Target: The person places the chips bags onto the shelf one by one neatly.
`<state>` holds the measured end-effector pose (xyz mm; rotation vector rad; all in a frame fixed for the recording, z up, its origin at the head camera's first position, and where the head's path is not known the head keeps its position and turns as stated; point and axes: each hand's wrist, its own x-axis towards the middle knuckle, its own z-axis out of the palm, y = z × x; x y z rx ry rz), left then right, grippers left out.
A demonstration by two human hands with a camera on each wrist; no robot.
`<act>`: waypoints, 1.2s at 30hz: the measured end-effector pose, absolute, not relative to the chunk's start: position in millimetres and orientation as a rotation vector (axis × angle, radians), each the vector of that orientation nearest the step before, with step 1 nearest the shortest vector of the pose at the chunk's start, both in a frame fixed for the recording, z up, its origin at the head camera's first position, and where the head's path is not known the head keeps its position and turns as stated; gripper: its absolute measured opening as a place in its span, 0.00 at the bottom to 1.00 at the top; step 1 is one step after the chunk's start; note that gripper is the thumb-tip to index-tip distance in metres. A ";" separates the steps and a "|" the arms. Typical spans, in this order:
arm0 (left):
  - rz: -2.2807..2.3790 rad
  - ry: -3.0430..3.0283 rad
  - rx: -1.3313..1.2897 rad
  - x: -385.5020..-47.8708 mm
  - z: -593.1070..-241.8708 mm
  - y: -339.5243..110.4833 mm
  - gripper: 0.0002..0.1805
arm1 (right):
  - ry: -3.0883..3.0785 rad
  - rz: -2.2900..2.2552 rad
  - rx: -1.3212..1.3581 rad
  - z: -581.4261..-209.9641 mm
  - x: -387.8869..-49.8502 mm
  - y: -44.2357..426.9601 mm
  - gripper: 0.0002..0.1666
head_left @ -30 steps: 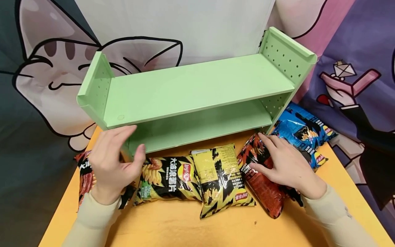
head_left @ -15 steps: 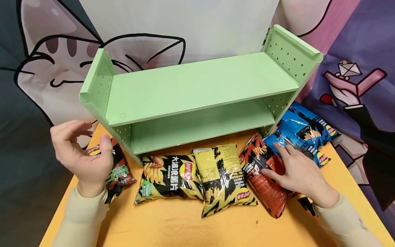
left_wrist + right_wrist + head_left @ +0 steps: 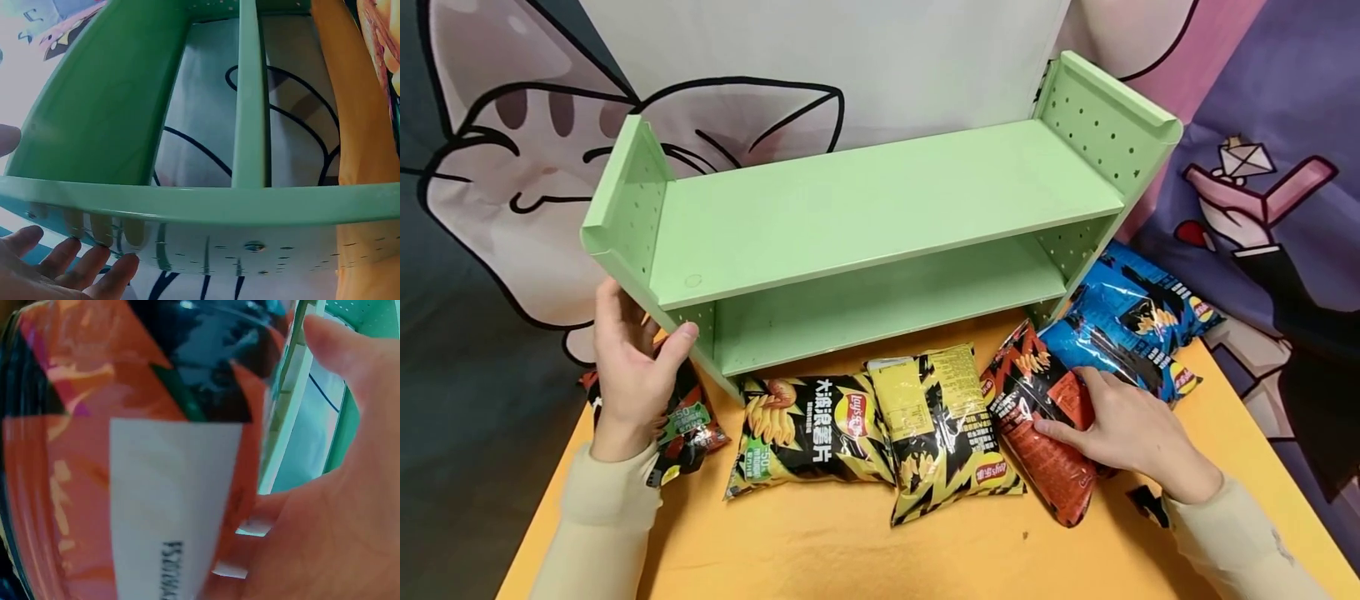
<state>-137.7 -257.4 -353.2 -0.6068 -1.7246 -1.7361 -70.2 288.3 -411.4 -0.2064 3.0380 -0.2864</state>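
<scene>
In the head view my left hand [image 3: 628, 375] is at the left side panel of a light green two-tier shelf [image 3: 880, 217]. Its thumb points to the panel's front, and the fingers are partly hidden behind. The left wrist view shows these fingers [image 3: 115, 275] fairly straight along the panel's outer face; contact is hard to tell. My right hand [image 3: 1138, 433] grips a red and black bag of chips [image 3: 1045, 433], thumb on top and fingers at its right edge. Close up, the right wrist view shows the bag's red side with a white label [image 3: 169, 481].
Two yellow and black chip bags, one front up [image 3: 812, 429] and one back up [image 3: 943, 433], lie before the shelf. A dark red chip bag [image 3: 688, 417] lies under the left hand. Blue chip bags [image 3: 1120, 317] overlap at the right, on the orange table [image 3: 820, 550].
My left hand has swung left, then come back to the shelf's left panel. My right hand hovered over the red bag, shifted right, and now grips that bag's right side.
</scene>
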 end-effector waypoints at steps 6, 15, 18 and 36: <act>-1.722 -1.773 -0.585 -143.3 -360.1 -262.0 0.41 | 2.885 -0.404 -0.155 -417.3 -77.3 287.5 0.65; -1.535 -1.943 -0.561 -147.7 -362.6 -266.3 0.43 | 2.736 -0.610 -0.079 -423.5 -88.2 294.8 0.71; -1.466 -1.987 -0.552 -145.9 -358.8 -264.3 0.44 | 2.718 -0.672 -0.048 -422.3 -89.7 295.9 0.70; -1.480 -1.988 -0.540 -136.1 -341.4 -250.2 0.43 | 3.048 -0.498 -0.147 -385.3 -60.4 275.3 0.31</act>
